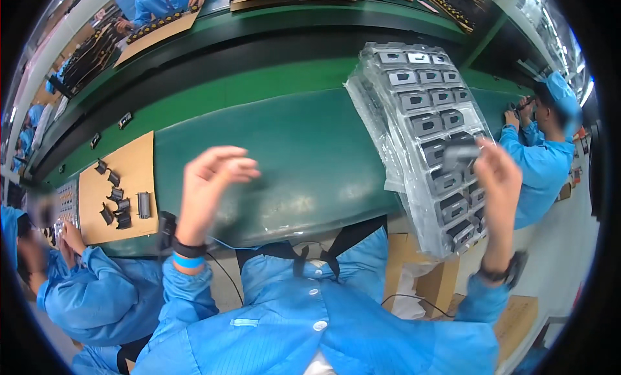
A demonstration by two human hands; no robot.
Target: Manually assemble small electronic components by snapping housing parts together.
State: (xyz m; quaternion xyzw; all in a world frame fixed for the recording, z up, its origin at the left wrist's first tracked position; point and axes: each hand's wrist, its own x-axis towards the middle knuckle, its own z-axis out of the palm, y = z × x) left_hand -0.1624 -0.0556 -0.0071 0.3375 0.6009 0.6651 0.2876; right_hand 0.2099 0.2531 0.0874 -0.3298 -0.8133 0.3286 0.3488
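My right hand [498,174] is over the right side of a clear plastic tray [420,200], its fingers closed on a dark grey plastic housing [460,156] that is slightly blurred. Rows of similar grey housings [425,124] with dark openings sit in the tray's pockets. My left hand [217,181] hovers above the green tabletop [310,142], fingers loosely stretched out and apart, holding nothing. A dark band and a blue band circle the left wrist.
On the left lies a cardboard sheet [139,165] with several black plastic parts [115,194]. Co-workers in blue sit close at left [103,291] and right [543,161]. A raised shelf [278,19] runs along the far side. Open cardboard boxes [446,278] stand below the table at right.
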